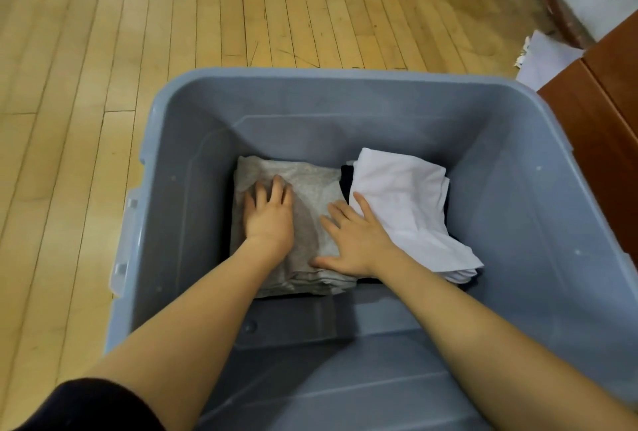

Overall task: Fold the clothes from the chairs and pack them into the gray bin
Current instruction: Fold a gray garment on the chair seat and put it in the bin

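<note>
The folded gray shirt lies in the gray bin, under flat, spread fingers of the left hand and right hand. Soft and light, it is probably best lifted from its edges. A white cloth touches the right fingertips.

Soft, even indoor light, slightly hazy focus, faint shadows inside the bin, wide-angle bending at edges.
</note>
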### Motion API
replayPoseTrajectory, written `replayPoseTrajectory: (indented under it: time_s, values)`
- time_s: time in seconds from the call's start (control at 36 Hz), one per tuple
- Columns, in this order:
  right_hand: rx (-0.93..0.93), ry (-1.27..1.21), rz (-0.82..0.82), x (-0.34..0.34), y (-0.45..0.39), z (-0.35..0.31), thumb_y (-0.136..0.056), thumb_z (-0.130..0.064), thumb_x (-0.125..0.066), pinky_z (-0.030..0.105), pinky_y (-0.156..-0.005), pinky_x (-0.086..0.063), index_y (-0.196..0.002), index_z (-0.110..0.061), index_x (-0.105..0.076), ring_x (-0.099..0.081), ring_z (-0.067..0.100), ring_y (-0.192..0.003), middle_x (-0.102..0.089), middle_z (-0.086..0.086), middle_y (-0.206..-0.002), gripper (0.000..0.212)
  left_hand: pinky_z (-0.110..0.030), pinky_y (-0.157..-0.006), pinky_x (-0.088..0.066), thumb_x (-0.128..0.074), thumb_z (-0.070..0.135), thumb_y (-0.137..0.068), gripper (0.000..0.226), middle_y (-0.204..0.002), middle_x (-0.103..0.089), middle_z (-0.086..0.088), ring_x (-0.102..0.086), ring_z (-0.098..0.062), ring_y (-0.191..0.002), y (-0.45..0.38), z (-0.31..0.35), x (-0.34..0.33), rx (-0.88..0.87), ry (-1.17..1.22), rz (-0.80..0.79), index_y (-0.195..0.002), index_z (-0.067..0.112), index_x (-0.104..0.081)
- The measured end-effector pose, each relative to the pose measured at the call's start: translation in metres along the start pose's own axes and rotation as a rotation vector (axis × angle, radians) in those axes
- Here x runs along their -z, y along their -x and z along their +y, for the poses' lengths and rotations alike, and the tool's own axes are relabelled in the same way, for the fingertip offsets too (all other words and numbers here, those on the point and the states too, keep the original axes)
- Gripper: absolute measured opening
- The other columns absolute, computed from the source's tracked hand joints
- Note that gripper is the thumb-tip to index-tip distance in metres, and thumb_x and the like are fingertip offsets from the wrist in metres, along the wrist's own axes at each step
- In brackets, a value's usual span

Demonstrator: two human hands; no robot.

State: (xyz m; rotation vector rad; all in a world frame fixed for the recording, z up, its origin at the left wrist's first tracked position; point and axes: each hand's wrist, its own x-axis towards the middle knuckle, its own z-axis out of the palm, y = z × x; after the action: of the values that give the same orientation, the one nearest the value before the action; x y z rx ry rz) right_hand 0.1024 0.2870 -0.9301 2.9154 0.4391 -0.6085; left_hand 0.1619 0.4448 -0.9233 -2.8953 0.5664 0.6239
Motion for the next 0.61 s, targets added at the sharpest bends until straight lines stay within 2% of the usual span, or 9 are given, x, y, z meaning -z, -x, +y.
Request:
replayPoseTrajectory:
  time_s: [0.08,0.17,0.28,0.44,0.61]
  values:
    - [0.026,-0.113,0.095,0.009,0.009,0.002,-0.085,-0.067,-0.022,0.041,-0.109,0.014,-0.142,-0.015,-0.037,-0.018,0.019,-0.142,-0.029,0.002,-0.152,0.079,-0.042,-0.112,-0.02,-0.042,0.015,-0.092,0.065,-0.157,-0.008,-0.01,-0.022,-0.036,-0.136,0.008,0.002,0.01,-0.011,0.09,0.013,-0.15,0.012,-0.012]
    - [0.015,-0.193,0.166,0.018,0.021,0.008,-0.095,-0.042,-0.042,0.037,-0.105,-0.009,-0.136,-0.015,-0.042,-0.033,0.021,-0.131,-0.038,0.001,-0.144,0.049,-0.041,-0.107,-0.026,-0.043,0.017,-0.093,0.055,-0.147,-0.031,-0.011,-0.032,-0.034,-0.131,0.017,0.008,0.023,-0.01,0.179,0.044,-0.144,0.011,-0.026]
    - [-0.104,-0.311,0.212,0.04,0.047,0.015,-0.098,-0.029,-0.042,0.035,-0.098,-0.026,-0.13,-0.014,-0.048,-0.043,0.025,-0.121,-0.046,0.002,-0.134,0.036,-0.039,-0.098,-0.033,-0.041,0.018,-0.095,0.042,-0.137,-0.043,-0.013,-0.043,-0.034,-0.123,0.035,0.023,0.052,-0.033,0.287,0.081,-0.135,0.009,-0.038]
    - [-0.345,-0.576,0.333,0.088,0.119,0.035,-0.099,-0.024,-0.043,0.034,-0.089,-0.042,-0.128,-0.015,-0.052,-0.054,0.024,-0.11,-0.052,0.0,-0.131,0.031,-0.035,-0.076,-0.036,-0.039,0.014,-0.096,0.025,-0.123,-0.053,-0.014,-0.052,-0.034,-0.11,0.078,0.068,0.114,-0.111,0.47,0.224,-0.118,0.006,-0.048]
    - [-0.579,-0.678,0.58,0.133,0.205,0.052,-0.098,-0.021,-0.044,0.04,-0.081,-0.047,-0.112,-0.012,-0.058,-0.057,0.028,-0.102,-0.063,0.007,-0.113,0.022,-0.035,-0.074,-0.04,-0.036,0.014,-0.096,0.026,-0.115,-0.058,-0.012,-0.053,-0.032,-0.103,0.135,0.12,0.172,-0.235,0.628,0.368,-0.115,0.006,-0.051]
